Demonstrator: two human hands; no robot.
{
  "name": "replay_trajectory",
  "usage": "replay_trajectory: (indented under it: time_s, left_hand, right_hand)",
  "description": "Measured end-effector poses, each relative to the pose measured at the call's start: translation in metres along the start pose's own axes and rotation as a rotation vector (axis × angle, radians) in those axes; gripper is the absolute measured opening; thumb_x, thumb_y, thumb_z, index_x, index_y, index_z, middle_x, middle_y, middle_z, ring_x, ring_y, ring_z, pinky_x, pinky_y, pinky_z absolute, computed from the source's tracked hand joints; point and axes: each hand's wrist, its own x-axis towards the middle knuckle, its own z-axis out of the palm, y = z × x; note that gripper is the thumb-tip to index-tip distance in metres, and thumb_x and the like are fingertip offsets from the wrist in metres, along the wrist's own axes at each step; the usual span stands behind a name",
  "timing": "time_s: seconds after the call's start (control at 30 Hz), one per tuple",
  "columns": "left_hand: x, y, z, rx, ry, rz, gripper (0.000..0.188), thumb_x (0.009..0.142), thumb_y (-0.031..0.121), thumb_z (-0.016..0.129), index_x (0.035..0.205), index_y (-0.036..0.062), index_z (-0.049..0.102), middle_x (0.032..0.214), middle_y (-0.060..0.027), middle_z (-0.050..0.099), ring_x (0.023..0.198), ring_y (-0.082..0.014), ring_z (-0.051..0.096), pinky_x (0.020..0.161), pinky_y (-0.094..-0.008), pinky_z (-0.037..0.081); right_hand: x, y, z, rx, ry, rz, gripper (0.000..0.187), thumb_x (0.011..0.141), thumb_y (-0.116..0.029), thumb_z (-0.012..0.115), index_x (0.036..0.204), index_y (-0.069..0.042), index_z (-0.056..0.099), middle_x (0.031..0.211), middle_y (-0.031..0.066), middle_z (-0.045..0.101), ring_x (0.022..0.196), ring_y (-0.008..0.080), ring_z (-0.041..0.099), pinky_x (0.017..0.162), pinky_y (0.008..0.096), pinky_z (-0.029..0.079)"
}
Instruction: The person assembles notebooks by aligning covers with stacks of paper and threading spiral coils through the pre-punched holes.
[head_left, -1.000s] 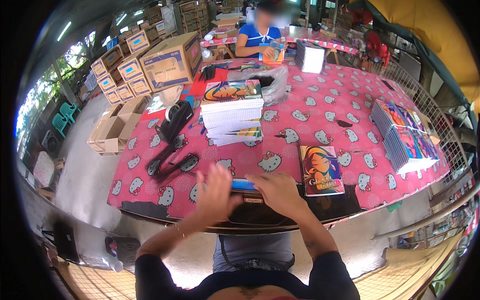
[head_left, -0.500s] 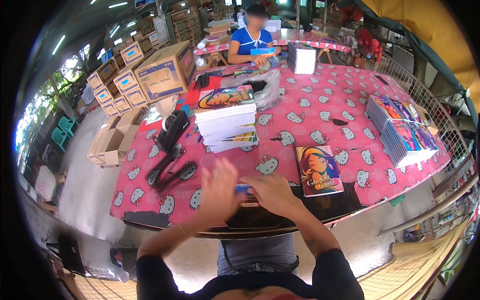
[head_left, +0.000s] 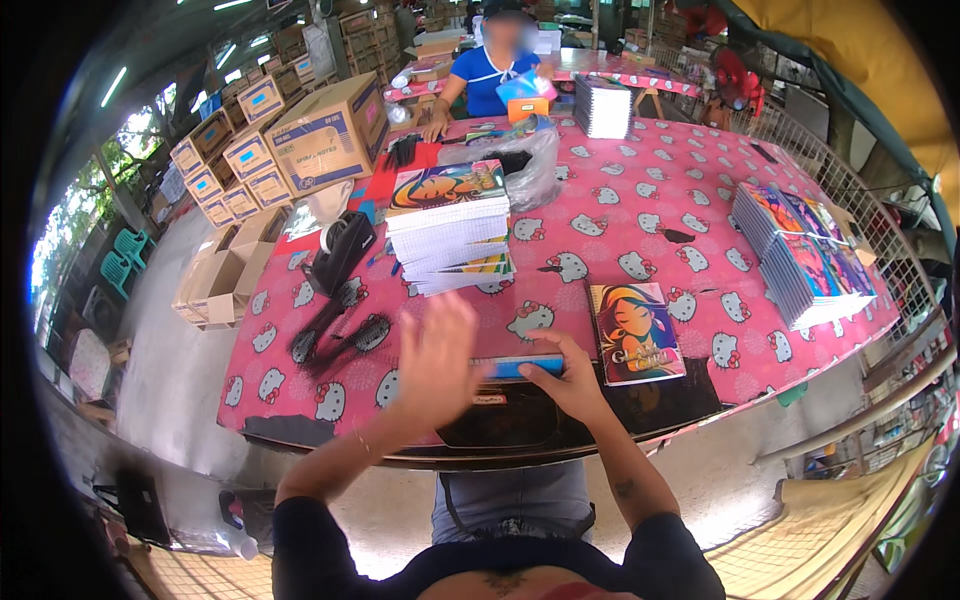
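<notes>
My right hand [head_left: 565,378] grips a narrow blue bar-like object [head_left: 528,367] near the table's front edge. What kind of thing it is, I cannot make out. Its left end runs behind or against my left hand [head_left: 437,362], which is raised with the fingers stretched out and slightly blurred. Just below lies a black flat surface [head_left: 500,428] with a small label. To the right of my right hand is a notebook [head_left: 640,335] with an illustrated cover. Beyond my left hand stands an uneven stack of spiral notebooks [head_left: 450,230].
A black tape dispenser [head_left: 340,255] and black brushes [head_left: 350,345] lie at left. Bundled notebooks [head_left: 805,262] sit at the right, and another stack [head_left: 603,108] is farther back. Across the table a person [head_left: 495,80] handles an orange and blue item. Cardboard boxes [head_left: 330,135] pile up at left.
My right hand has shifted slightly right and now shows more of the blue object. My left hand has risen a little with fingers extended. The person opposite has lifted an item.
</notes>
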Motion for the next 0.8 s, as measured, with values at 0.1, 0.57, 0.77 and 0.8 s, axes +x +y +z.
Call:
replay_trajectory:
  time_s: [0.1,0.57,0.77,0.8]
  left_hand:
    - [-0.018,0.004,0.008,-0.01,0.035,0.103,0.087,0.083,0.055,0.068,0.143,-0.0031,0.043,0.147,-0.0227,0.047,0.136,-0.0328,0.047,0.108,-0.0595,0.036]
    - [-0.005,0.001,0.015,-0.12,-0.029,0.085,0.087,0.092,0.053,0.06,0.148,-0.0088,0.036,0.155,-0.0298,0.036,0.147,-0.0418,0.032,0.116,-0.0639,0.021]
    - [0.011,-0.011,0.022,-0.082,0.185,-0.052,0.086,0.091,0.055,0.06,0.147,-0.0066,0.041,0.155,-0.03,0.038,0.148,-0.0424,0.031,0.119,-0.0622,0.017]
    - [-0.006,-0.002,0.027,-0.164,0.133,0.012,0.085,0.092,0.054,0.059,0.147,-0.0073,0.04,0.155,-0.0303,0.037,0.149,-0.0428,0.031,0.119,-0.0629,0.016]
  right_hand:
    - [0.0,-0.004,0.004,0.184,-0.06,0.012,0.046,0.093,0.0,0.07,0.134,-0.004,0.05,0.115,0.009,0.067,0.101,0.0115,0.063,0.086,0.0264,0.051]
    - [0.0,0.007,0.016,-0.012,-0.154,0.024,0.029,0.096,-0.011,0.068,0.122,-0.002,0.058,0.106,0.0113,0.066,0.092,0.0159,0.063,0.08,0.0312,0.05]
    - [0.001,0.013,0.022,-0.044,-0.223,0.018,0.028,0.099,-0.016,0.064,0.121,0.0,0.064,0.091,0.0135,0.07,0.073,0.0184,0.06,0.069,0.0334,0.049]
    - [0.002,0.007,0.021,-0.066,-0.247,0.058,0.028,0.099,-0.017,0.064,0.121,0.0,0.064,0.089,0.0141,0.07,0.072,0.0191,0.06,0.069,0.0335,0.049]
